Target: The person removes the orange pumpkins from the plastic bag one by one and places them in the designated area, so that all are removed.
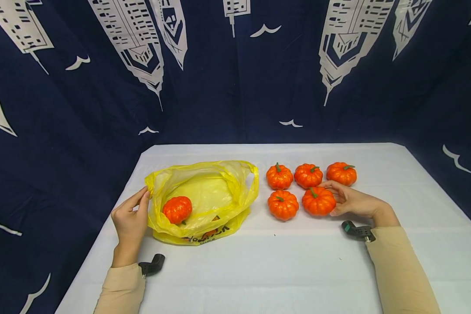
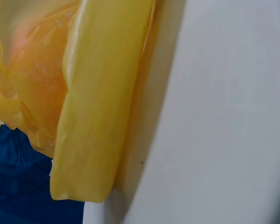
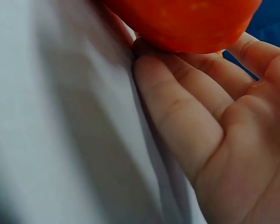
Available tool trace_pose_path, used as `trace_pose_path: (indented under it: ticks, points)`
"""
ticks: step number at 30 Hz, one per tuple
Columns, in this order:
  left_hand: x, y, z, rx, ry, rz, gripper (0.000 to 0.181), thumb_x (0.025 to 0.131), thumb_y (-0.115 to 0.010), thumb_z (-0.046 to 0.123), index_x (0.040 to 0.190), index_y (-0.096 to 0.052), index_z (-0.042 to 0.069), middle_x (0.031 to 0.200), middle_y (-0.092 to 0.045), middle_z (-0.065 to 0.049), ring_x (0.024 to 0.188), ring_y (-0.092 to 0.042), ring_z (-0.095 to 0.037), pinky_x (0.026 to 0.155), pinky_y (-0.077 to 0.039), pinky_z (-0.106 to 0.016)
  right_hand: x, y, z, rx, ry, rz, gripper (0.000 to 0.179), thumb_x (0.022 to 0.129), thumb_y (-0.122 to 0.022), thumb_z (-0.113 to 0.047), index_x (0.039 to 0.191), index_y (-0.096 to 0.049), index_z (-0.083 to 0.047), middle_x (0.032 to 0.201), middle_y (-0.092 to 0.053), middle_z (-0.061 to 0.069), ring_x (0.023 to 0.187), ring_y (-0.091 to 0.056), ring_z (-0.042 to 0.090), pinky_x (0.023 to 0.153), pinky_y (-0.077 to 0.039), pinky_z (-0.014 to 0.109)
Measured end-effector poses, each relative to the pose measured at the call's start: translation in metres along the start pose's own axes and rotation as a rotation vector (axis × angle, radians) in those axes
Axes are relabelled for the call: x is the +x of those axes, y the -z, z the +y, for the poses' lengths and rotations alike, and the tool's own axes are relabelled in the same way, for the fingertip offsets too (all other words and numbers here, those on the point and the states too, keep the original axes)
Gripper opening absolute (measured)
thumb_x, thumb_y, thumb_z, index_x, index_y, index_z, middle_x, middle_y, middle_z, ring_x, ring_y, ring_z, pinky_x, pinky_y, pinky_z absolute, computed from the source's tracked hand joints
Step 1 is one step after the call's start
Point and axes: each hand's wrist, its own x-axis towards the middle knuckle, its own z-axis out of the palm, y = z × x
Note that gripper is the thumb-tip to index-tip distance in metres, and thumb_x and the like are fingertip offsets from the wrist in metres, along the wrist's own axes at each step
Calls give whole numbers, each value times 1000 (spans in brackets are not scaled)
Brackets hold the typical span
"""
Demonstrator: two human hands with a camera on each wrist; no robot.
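Note:
A yellow plastic bag (image 1: pixel 204 235) lies on the table with its mouth spread open. My left hand (image 1: pixel 130 222) pinches its left rim between thumb and fingers. Inside the bag sits one small orange pumpkin (image 1: pixel 177 209), tipped on its side; the left wrist view has it only as an orange blur through the plastic (image 2: pixel 100 116). On the right, my right hand (image 1: pixel 349 200) holds the front right pumpkin (image 1: pixel 318 202) from its right side, thumb in front and fingers behind. In the right wrist view, fingers (image 3: pixel 177 102) curve around the lower side of that pumpkin (image 3: pixel 191 23).
Left of the held pumpkin stands another pumpkin (image 1: pixel 283 205). Behind them is a row of three: a left one (image 1: pixel 279 177), a middle one (image 1: pixel 308 176) and a right one (image 1: pixel 341 173). A white cloth covers the table (image 1: pixel 274 270); a navy printed curtain (image 1: pixel 235 100) hangs behind.

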Motion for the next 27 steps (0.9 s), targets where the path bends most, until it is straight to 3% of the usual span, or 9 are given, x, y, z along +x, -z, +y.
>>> trace_pose_path:
  ticks: [7, 15, 23, 27]
  points:
    - [1, -1, 1, -9, -5, -1, 16, 76, -69, 9, 92, -71, 6, 82, -69, -14, 72, -57, 10, 67, -42, -1, -3, 2, -2, -37, -56, 5, 72, 73, -69, -8, 132, -29, -17, 134, -37, 6, 111, -48, 4, 88, -43, 20]
    - [1, -1, 0, -8, 1, -2, 16, 76, -69, 10, 92, -71, 6, 82, -69, -14, 71, -56, 12, 66, -41, 0, -3, 1, -2, -54, -48, -11, 72, 75, -67, -9, 134, -27, -17, 140, -29, 9, 113, -45, 2, 90, -40, 18]
    - [0, 0, -1, -11, 18, -2, 16, 76, -69, 10, 92, -71, 6, 83, -69, -14, 73, -54, 15, 64, -42, 0, 0, -1, -7, -140, -86, 12, 75, 71, -72, -17, 134, -31, -23, 139, -32, 5, 115, -40, 7, 99, -31, 38]
    - [0, 0, 0, -10, 17, -4, 17, 76, -69, 10, 92, -71, 6, 83, -69, -14, 73, -54, 15, 65, -42, 0, -1, -1, -6, -153, -84, 9, 75, 71, -71, -17, 134, -31, -22, 140, -31, 6, 115, -40, 5, 98, -31, 39]
